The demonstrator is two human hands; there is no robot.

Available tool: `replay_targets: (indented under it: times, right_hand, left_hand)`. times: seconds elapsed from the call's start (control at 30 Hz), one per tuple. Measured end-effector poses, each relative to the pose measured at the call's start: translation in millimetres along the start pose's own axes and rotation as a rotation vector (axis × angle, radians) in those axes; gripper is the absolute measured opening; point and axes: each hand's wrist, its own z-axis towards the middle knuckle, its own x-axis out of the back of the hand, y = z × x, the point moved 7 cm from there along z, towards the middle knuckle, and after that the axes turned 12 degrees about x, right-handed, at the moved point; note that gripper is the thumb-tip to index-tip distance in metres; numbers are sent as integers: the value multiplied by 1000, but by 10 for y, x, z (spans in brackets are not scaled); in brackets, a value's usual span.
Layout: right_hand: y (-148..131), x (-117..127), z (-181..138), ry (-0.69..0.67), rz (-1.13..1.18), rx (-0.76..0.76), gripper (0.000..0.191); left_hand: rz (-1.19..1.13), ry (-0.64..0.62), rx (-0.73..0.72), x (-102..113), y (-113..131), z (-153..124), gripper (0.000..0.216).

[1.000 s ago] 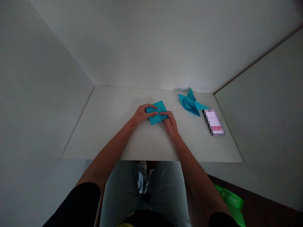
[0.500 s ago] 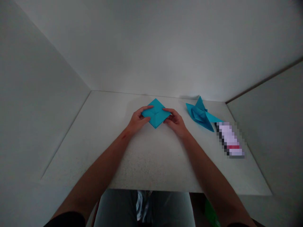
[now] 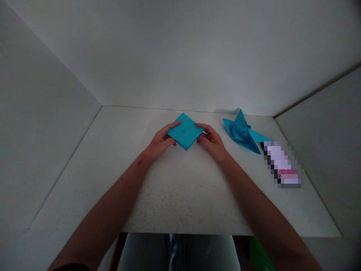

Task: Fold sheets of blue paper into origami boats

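A blue paper folded into a small diamond-shaped square [image 3: 185, 131] is held just above the white table [image 3: 180, 195]. My left hand [image 3: 161, 140] pinches its left corner, thumb on top. My right hand [image 3: 213, 141] pinches its right corner in the same way. Both hands are closed on the paper. To the right lies a finished blue origami figure [image 3: 240, 131] with pointed wings, apart from both hands.
A blurred-out flat object [image 3: 282, 164] lies on the table right of the origami figure. White walls enclose the table on the left, back and right. Something green [image 3: 258, 256] shows below the table's front edge.
The blue paper went from flat under my fingers to a diamond held by its side corners and lifted slightly. The camera tilted, so the table fills more of the view.
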Motion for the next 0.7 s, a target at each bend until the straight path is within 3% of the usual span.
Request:
replay_targets:
  times: [0.1,0.27,0.57,0.7]
  right_hand:
    - [-7,5,7,20,-13,0,53]
    - [49,37,13,62,-47,-35,44]
    - [-27,50,62,124,-37,40,51]
    - [-12,22,43,83,-78,24,45]
  left_hand:
    - [35,7,-6,-8,-7,23,65]
    - [33,41,-15,-10,-3,37,53]
    - [-23,152,-55,61,-15,77,61]
    - [38,158,-59,46,-4,57,39]
